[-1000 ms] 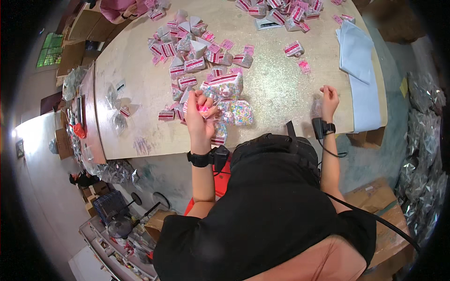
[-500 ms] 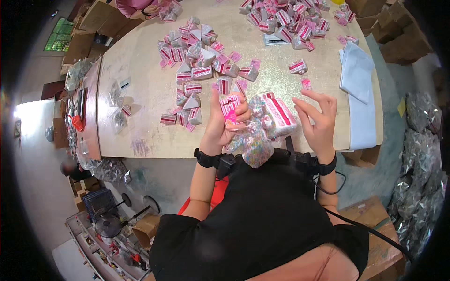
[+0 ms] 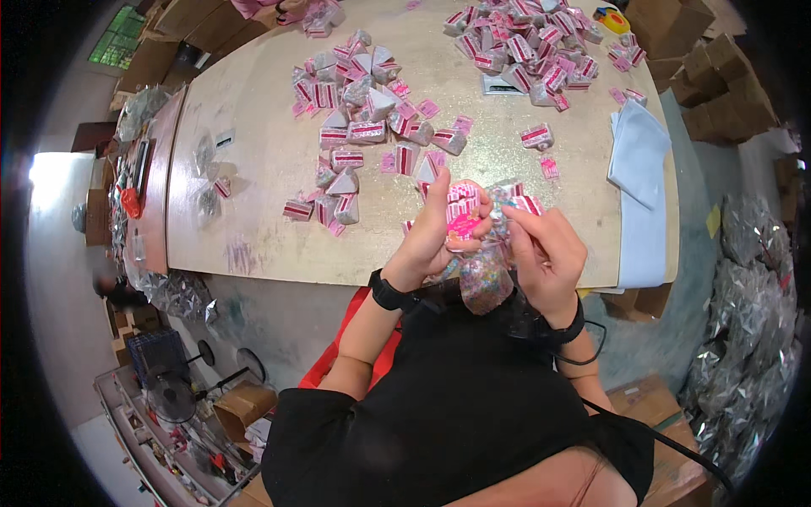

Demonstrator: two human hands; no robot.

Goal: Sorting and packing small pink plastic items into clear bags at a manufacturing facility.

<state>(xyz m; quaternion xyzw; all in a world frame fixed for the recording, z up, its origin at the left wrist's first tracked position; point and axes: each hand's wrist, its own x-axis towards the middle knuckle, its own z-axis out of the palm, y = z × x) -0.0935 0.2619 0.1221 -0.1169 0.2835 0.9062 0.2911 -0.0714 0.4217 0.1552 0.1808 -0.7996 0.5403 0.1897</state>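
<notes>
Setting: a workroom is seen from above, with a pale, scuffed tabletop (image 3: 253, 169) ahead of the seated person and a grey floor below its near edge.
Nearest: a black top and red seat are seen at the lower middle, with black bands worn on both wrists.
Clear bag: a small transparent bag (image 3: 484, 279) filled with speckled, multicoloured bits hangs just under the two hands, over the near edge of the tabletop.
Left hand: the left hand (image 3: 431, 237) is closed, fingers curled, around a small stack of pink packets (image 3: 463, 211) held upright at the near edge.
Right hand: the right hand (image 3: 547, 249) is raised beside the left, its fingers pinched on the far side of the same bundle; exactly what lies between the fingertips cannot be told.
Middle of tabletop: a loose scatter of pink-and-white wedge boxes (image 3: 355, 127) is spread just beyond the hands.
Far end: a denser heap of boxes (image 3: 528, 46) is piled near the far edge.
Right side: a stack of pale blue sheets (image 3: 638, 152) lies along the right edge.
Surroundings: brown cartons (image 3: 710, 76) are stacked at the far right, and silvery bags (image 3: 748, 338) are heaped on the floor to the right.
</notes>
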